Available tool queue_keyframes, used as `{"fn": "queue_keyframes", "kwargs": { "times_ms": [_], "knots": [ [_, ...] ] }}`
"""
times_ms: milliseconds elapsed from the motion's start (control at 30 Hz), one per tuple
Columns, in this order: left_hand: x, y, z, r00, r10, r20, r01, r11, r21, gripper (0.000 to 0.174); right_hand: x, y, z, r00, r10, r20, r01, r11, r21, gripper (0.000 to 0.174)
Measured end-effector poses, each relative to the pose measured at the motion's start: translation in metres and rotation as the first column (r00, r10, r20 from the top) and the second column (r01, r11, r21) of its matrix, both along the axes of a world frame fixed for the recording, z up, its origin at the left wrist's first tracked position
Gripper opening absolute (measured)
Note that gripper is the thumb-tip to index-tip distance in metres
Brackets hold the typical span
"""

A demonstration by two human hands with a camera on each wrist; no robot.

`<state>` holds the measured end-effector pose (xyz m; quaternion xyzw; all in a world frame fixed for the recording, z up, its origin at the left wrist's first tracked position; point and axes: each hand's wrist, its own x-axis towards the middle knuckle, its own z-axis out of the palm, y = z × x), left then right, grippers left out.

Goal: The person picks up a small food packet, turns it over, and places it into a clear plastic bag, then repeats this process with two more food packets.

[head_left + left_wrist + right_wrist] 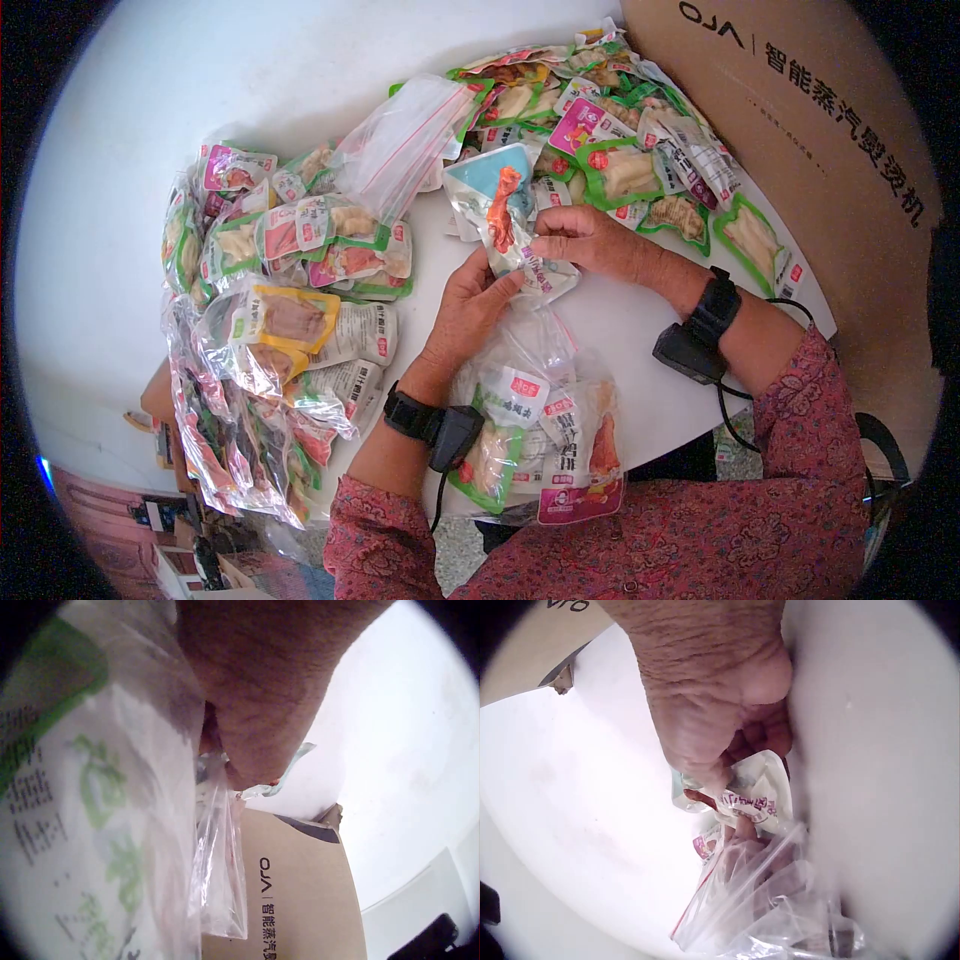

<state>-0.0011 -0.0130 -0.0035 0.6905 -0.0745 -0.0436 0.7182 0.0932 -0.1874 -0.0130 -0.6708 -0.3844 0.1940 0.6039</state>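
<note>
Both hands hold a foil snack packet (pixel 488 180) with a blue top and a picture of a browned drumstick, tilted over the white table. My left hand (pixel 468 308) grips its lower left edge, thumb across the front. On the other side my right hand (pixel 598 243) pinches the packet's right edge between thumb and fingers. In the right wrist view the packet's printed lower end (pixel 761 799) shows under the right hand. Just below the hands lies a clear zip bag (pixel 525 345) with several packets inside, close to the person's body.
Filled clear bags of packets (pixel 290 240) line the table's left side. A loose pile of packets (pixel 620 165) covers the far right. Flat clear zip bags (pixel 400 150) lie between them. A large cardboard box (pixel 800 130) stands along the right, beside the white table (pixel 640 340).
</note>
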Motion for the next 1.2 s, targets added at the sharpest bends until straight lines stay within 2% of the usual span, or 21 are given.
{"fn": "queue_keyframes", "kwargs": {
  "times_ms": [100,167,233,300,400,467,500,567,600,733,800,900,967,1033,1100,1133,1200],
  "knots": [
    [0.0,0.002,0.001,0.999,0.011,-0.034,-0.009,0.999,0.041,0.037,0.0,-0.002,0.003,0.999,0.036,-0.005,-0.036,0.998,-0.046,0.02],
    [0.002,0.001,-0.003,1.0,0.003,-0.005,-0.003,1.0,0.016,0.037,-0.003,-0.003,0.007,0.996,0.05,-0.078,-0.055,0.996,-0.066,0.02],
    [0.003,0.002,-0.006,1.0,-0.003,0.024,0.003,1.0,-0.009,0.037,-0.002,-0.003,0.006,0.997,0.05,-0.054,-0.053,0.996,-0.065,0.02],
    [0.004,0.003,-0.006,1.0,0.016,0.016,-0.016,0.999,0.037,0.036,-0.002,-0.002,0.003,0.998,0.05,-0.029,-0.052,0.997,-0.064,0.02],
    [0.002,-0.003,0.0,0.992,0.076,0.103,-0.078,0.997,0.009,0.037,-0.003,0.003,-0.003,0.998,0.007,-0.066,-0.007,1.0,-0.008,0.021],
    [0.004,-0.002,-0.001,0.984,0.122,0.13,-0.12,0.993,-0.024,0.038,-0.004,0.006,-0.006,0.991,-0.106,-0.083,0.116,0.985,0.127,0.02],
    [0.005,-0.002,-0.002,0.974,0.166,0.152,-0.159,0.986,-0.058,0.04,-0.005,0.006,-0.003,0.991,-0.106,-0.077,0.115,0.986,0.123,0.02],
    [0.006,0.002,-0.002,0.984,0.142,0.107,-0.142,0.99,-0.01,0.04,-0.008,0.003,0.003,0.943,-0.122,-0.309,0.181,0.969,0.17,0.02],
    [0.007,0.004,-0.003,0.991,0.121,0.053,-0.123,0.992,0.042,0.039,-0.008,0.003,0.003,0.945,-0.124,-0.303,0.18,0.969,0.167,0.02],
    [0.005,-0.005,0.001,0.974,0.187,0.131,-0.188,0.982,-0.008,0.03,-0.009,0.01,-0.005,0.896,-0.014,-0.444,0.173,0.932,0.319,0.013],
    [0.0,-0.004,0.01,0.968,0.248,-0.029,-0.25,0.965,-0.084,0.032,-0.011,0.013,-0.003,0.871,0.031,-0.49,0.174,0.914,0.367,0.013],
    [0.001,-0.003,0.01,0.972,0.234,-0.028,-0.235,0.963,-0.131,0.031,-0.018,0.014,0.005,0.838,0.017,-0.545,0.221,0.903,0.368,0.015],
    [-0.001,-0.003,0.005,0.976,0.206,-0.069,-0.213,0.97,-0.116,0.033,-0.022,0.015,0.008,0.789,0.069,-0.611,0.242,0.879,0.411,0.018],
    [-0.002,-0.006,0.006,0.977,0.179,-0.112,-0.19,0.976,-0.102,0.034,-0.018,0.014,0.001,0.826,0.042,-0.562,0.194,0.915,0.354,0.019],
    [-0.005,-0.009,0.009,0.962,0.21,-0.173,-0.238,0.958,-0.159,0.023,-0.015,0.013,-0.004,0.858,0.025,-0.513,0.144,0.947,0.288,0.021],
    [-0.006,-0.009,0.009,0.96,0.216,-0.177,-0.245,0.956,-0.162,0.023,-0.014,0.013,-0.006,0.871,0.033,-0.49,0.121,0.953,0.279,0.023],
    [-0.005,-0.006,0.01,0.961,0.198,-0.194,-0.22,0.971,-0.099,0.02,-0.014,0.014,-0.007,0.882,0.047,-0.469,0.09,0.96,0.266,0.025]
  ]
}}
